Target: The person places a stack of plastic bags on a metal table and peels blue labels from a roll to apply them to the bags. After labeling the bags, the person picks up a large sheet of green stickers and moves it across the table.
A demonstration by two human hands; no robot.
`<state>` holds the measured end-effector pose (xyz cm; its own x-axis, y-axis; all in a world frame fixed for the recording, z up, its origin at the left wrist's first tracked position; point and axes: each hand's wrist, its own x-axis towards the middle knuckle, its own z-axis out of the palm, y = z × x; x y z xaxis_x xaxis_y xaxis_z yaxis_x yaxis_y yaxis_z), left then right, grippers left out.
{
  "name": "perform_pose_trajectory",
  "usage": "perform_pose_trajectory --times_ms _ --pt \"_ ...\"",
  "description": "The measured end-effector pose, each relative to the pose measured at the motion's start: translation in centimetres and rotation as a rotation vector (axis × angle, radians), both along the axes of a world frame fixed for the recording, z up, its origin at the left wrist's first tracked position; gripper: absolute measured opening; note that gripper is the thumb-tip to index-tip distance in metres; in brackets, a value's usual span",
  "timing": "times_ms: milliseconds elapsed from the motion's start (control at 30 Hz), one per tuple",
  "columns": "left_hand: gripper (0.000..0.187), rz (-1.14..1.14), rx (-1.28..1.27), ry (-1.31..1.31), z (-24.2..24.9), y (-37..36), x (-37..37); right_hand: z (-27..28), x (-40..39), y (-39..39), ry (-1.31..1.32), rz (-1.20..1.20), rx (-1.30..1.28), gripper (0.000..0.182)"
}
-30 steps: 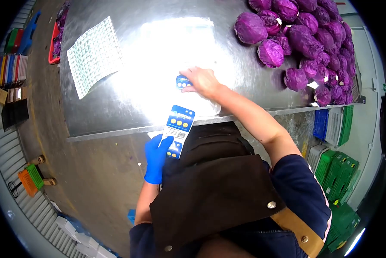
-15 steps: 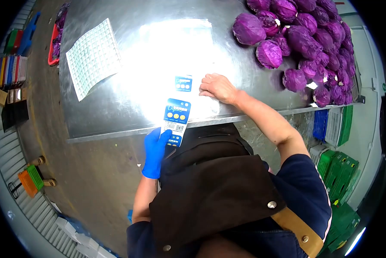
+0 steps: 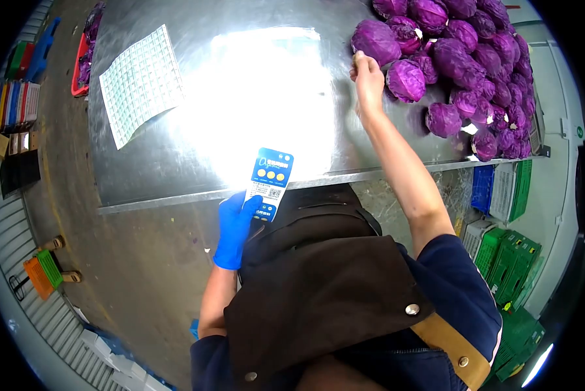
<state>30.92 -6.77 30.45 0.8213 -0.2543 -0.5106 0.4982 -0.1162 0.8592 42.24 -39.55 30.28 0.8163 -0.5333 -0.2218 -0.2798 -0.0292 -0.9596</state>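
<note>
My left hand (image 3: 235, 225), in a blue glove, is closed on a blue and white printed label strip (image 3: 271, 171) at the table's near edge. The strip has yellow circles and a square code. My bare right hand (image 3: 368, 81) is at the near left side of a large red cabbage (image 3: 376, 42), its fingers curled together at the cabbage's edge. What lies between those fingers, if anything, is hidden. Close to its right sits another red cabbage (image 3: 406, 81).
A heap of red cabbages (image 3: 481, 58) covers the right part of the metal table (image 3: 194, 186). A sheet with a printed grid (image 3: 141, 85) lies at left. Glare whitens the middle. Green crates (image 3: 514, 264) stand at lower right, and a red crate (image 3: 80, 65) is beyond the left edge.
My right hand has moved from the table's middle up and right to the large cabbage. A small blue label that lay beside it is no longer visible. My left hand has barely moved.
</note>
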Motion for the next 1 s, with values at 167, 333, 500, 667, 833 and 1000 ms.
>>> perform_pose_trajectory --times_ms 167,333,500,667,833,1000 --pt "0.025 -0.128 0.145 -0.087 1.0 -0.2 1.1 4.9 -6.3 8.0 0.105 0.957 0.032 0.037" --pt "0.021 0.087 0.073 -0.333 2.0 -3.5 2.5 6.4 -8.2 10.7 -0.091 0.912 -0.233 0.026" --pt "0.020 -0.011 0.417 -0.161 1.4 -2.6 2.1 4.7 -8.3 10.1 -0.100 0.928 -0.540 0.020" --pt "0.020 -0.026 0.141 0.091 1.7 -0.3 -0.6 1.8 -1.7 5.3 -0.058 0.677 -0.606 0.026" --pt "0.025 0.029 0.089 0.141 1.0 1.4 -0.8 -4.0 -1.9 7.1 -0.081 0.829 -0.918 0.045" --pt "0.035 0.104 -0.049 -0.091 1.0 0.4 -0.2 -0.8 -4.1 5.6 -0.205 0.730 -0.926 0.058"
